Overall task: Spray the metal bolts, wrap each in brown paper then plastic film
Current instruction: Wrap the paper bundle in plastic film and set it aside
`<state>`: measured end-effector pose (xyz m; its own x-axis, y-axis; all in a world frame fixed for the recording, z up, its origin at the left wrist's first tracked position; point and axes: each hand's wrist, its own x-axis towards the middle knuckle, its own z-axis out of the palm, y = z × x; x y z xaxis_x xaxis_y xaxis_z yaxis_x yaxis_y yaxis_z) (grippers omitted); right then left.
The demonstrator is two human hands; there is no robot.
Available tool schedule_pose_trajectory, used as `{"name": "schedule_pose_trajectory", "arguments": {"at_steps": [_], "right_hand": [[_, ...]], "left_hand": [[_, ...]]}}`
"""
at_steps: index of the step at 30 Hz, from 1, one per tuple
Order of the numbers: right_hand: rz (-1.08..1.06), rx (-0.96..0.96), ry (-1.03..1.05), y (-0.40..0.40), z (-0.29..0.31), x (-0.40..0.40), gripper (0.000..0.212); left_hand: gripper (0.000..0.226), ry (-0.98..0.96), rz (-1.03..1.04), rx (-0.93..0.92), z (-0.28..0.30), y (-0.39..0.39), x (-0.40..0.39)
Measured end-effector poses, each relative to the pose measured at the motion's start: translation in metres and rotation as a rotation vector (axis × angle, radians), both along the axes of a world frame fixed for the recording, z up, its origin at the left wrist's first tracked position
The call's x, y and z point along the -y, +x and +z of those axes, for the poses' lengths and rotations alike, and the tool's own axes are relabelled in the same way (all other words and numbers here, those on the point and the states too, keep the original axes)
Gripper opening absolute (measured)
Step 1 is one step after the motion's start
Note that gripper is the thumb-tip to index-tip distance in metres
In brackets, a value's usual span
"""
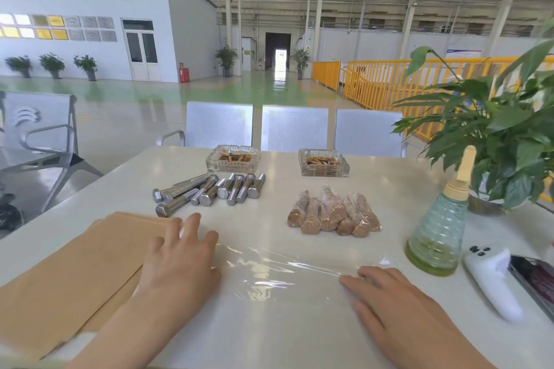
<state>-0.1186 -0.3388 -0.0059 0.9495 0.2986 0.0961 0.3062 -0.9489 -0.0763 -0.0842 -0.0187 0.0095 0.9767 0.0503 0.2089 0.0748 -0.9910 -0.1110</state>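
A pile of bare metal bolts (207,190) is lying on the white worktop (389,189) toward its far left — silver, hex-headed, with threaded shanks, most of them side by side and a few crossing at an angle. To their right, well apart, a cluster of wrapped bolts (334,214) is sitting in brown paper under crinkled clear film. A stack of brown paper sheets (75,272) is lying flat at the near left edge. A sheet of clear plastic film (284,272) is spreading flat across the near middle, glinting and slightly wrinkled. A ribbed, clear spray bottle (439,231) is standing upright at the right — yellow-green liquid is sitting low inside it.
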Motion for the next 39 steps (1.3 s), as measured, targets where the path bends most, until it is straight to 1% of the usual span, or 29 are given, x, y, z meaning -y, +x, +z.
{"name": "schedule_pose_trajectory", "arguments": {"at_steps": [4, 8, 11, 14, 16, 17, 19, 20, 22, 25, 27, 30, 32, 34, 36, 37, 39], "right_hand": [[-0.009, -0.045, 0.006, -0.003, 0.0, 0.0, 0.051], [-0.033, -0.07, 0.003, 0.0, 0.002, -0.004, 0.052], [-0.05, -0.037, 0.047, 0.002, 0.006, -0.008, 0.043], [-0.062, 0.001, 0.087, 0.001, 0.006, -0.005, 0.04], [-0.057, 0.013, 0.094, 0.001, 0.004, -0.004, 0.04], [-0.053, 0.015, 0.09, 0.0, 0.004, -0.004, 0.04], [-0.058, 0.025, 0.087, 0.0, 0.0, -0.003, 0.041], [-0.063, 0.033, 0.086, 0.0, -0.002, -0.003, 0.042], [-0.063, 0.039, 0.088, -0.001, -0.004, -0.003, 0.042], [-0.045, 0.058, 0.096, -0.002, -0.007, -0.001, 0.042], [-0.039, 0.07, 0.119, 0.0, -0.011, 0.002, 0.042], [-0.014, 0.121, 0.175, 0.002, -0.019, 0.007, 0.04], [-0.037, 0.151, 0.219, 0.003, -0.018, 0.006, 0.037], [-0.078, 0.272, 0.285, 0.005, -0.023, 0.013, 0.037], [-0.091, 0.378, 0.289, 0.006, -0.029, 0.015, 0.04], [-0.098, 0.371, 0.287, 0.006, -0.03, 0.016, 0.04], [-0.113, 0.337, 0.348, 0.005, -0.032, 0.017, 0.041]], "left_hand": [[0.04, 0.128, -0.005, -0.043, -0.004, -0.004, 0.008], [0.041, 0.147, -0.035, -0.131, 0.005, -0.004, 0.0], [0.035, 0.052, -0.02, -0.085, 0.016, 0.0, -0.006], [0.026, -0.11, 0.002, -0.053, 0.017, 0.003, -0.022], [0.027, -0.195, 0.036, -0.04, 0.019, 0.003, -0.034], [0.03, -0.19, 0.058, -0.019, 0.02, 0.003, -0.038], [0.038, -0.12, 0.099, 0.023, 0.02, 0.006, -0.04], [0.038, -0.075, 0.109, 0.025, 0.018, 0.007, -0.038], [0.031, 0.029, 0.103, 0.012, 0.006, 0.005, -0.029], [0.038, 0.137, 0.11, 0.005, -0.009, 0.0, -0.021], [0.04, 0.156, 0.102, 0.022, -0.012, -0.001, -0.023], [0.041, 0.111, 0.061, 0.026, -0.01, 0.0, -0.03], [0.036, 0.11, 0.037, 0.035, -0.008, 0.0, -0.034], [0.033, 0.133, 0.001, 0.063, -0.009, -0.002, -0.036], [0.032, 0.16, -0.019, 0.041, -0.012, -0.004, -0.036], [0.031, 0.181, -0.025, 0.028, -0.013, -0.004, -0.035], [0.032, 0.199, -0.025, 0.016, -0.012, -0.004, -0.032]]}}
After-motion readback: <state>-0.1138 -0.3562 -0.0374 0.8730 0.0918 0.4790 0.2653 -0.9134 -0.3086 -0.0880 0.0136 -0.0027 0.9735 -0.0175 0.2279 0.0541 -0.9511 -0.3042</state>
